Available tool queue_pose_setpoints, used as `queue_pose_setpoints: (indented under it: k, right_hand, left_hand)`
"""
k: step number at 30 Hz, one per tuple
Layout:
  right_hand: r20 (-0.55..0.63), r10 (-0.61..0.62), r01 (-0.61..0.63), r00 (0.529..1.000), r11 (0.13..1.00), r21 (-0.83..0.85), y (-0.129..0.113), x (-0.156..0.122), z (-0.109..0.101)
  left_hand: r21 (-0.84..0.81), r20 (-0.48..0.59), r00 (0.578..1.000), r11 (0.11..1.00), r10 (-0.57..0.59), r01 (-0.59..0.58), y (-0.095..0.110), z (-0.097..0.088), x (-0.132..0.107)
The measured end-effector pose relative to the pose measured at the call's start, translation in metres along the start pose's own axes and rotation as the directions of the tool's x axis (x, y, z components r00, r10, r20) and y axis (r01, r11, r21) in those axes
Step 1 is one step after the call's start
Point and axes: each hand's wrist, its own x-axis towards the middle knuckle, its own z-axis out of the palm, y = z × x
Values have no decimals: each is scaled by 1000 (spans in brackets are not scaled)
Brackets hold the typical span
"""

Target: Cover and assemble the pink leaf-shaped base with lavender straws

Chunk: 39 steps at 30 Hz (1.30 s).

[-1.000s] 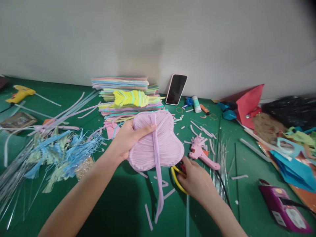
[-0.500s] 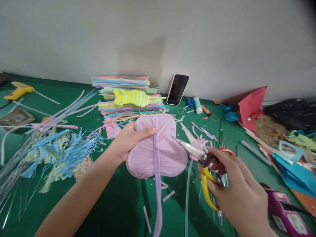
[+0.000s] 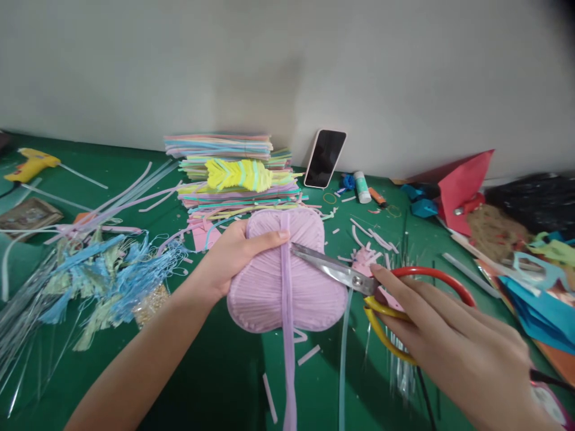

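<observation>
On the green counter, against a pale wall, craft clutter spreads to both sides: a stack of coloured strips at the back, blue and green tassels to the left, and a phone leaning on the wall.

In the middle, held just above the counter, is a pink pleated piece, rounded and lobed like a small fan. The left hand grips it at the upper left edge, with the thumb lying across the front and the fingers closed behind it. It looks light and thin, probably paper or foam ribbed into folds, so it would bend or crease under a hard pinch. The edge near the top, where the pleats gather, is the firmest place to hold it.

The right hand is closed around the scissors, its fingers on the red and yellow handle loops. The blades look nearly shut, and they lie across the right half of the pink piece with the tip just beside the centre.

A lilac strip runs down the middle of the piece and hangs limp below it, soft and easily pulled askew.

Small pale offcuts lie scattered on the counter beneath.
</observation>
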Motion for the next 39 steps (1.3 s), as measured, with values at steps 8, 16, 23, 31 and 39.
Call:
queue_pose_setpoints:
  k: [8,16,23,31,39]
  right_hand:
    - [-7,13,-12,1000,998,58,-1,2,5]
    - [44,54,-56,998,997,49,-13,10,-5]
    - [25,280,-280,960,942,183,-45,12,-9]
    - [15,371,-367,929,913,175,-60,10,1]
    - [-15,334,-328,942,933,147,-53,5,10]
  left_hand:
    - [8,2,1000,1000,-6,6,1,1,-1]
    - [36,-20,996,996,84,-83,-5,0,-1]
    - [-8,-138,962,971,234,-237,-10,8,-5]
    - [-46,-156,945,953,288,-298,-16,14,-4]
    - [-49,-139,951,957,278,-287,-17,12,-3]
